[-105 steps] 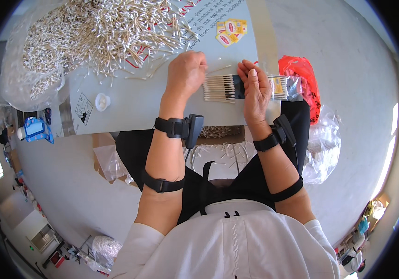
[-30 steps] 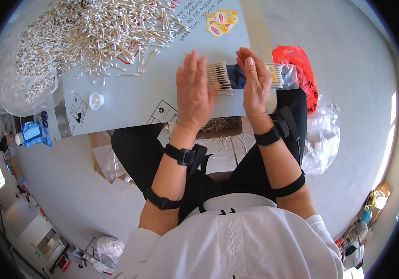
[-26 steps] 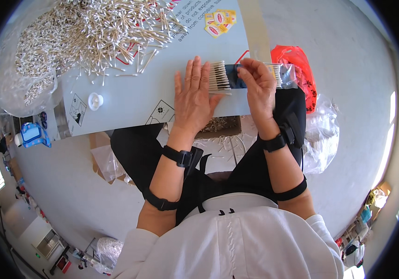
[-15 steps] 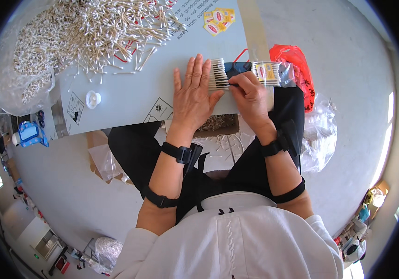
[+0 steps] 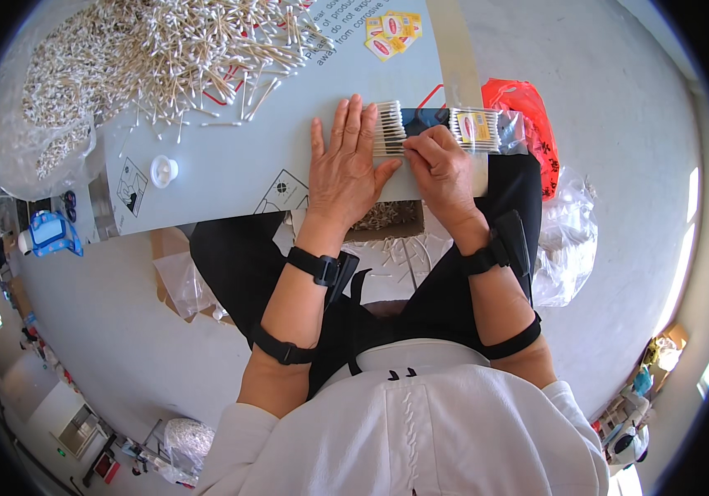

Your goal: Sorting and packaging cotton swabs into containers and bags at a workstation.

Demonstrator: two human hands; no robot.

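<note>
My left hand [image 5: 341,161] lies flat on the grey tabletop with its fingers stretched out. Along its index finger and thumb is a neat row of cotton swabs [image 5: 389,128]. Pinched at the right ends of that row, my right hand [image 5: 444,169] has its fingertips pressed together; what they hold is hidden. Right of the row is a dark blue patch [image 5: 424,121], partly under my right hand. Beyond it, a clear pack of cotton swabs with a yellow label [image 5: 475,128] rests at the table's right edge.
A large heap of loose cotton swabs [image 5: 172,58] covers the far left. Yellow labels [image 5: 391,35] lie at the back. A small white round piece [image 5: 164,171] sits at left. A red plastic bag [image 5: 528,124] hangs by the right edge; below the front edge is an open box [image 5: 387,221].
My right fingertips have shifted slightly up and left along the row's right ends. The swabs in the row look paler now. My left hand has hardly moved.
</note>
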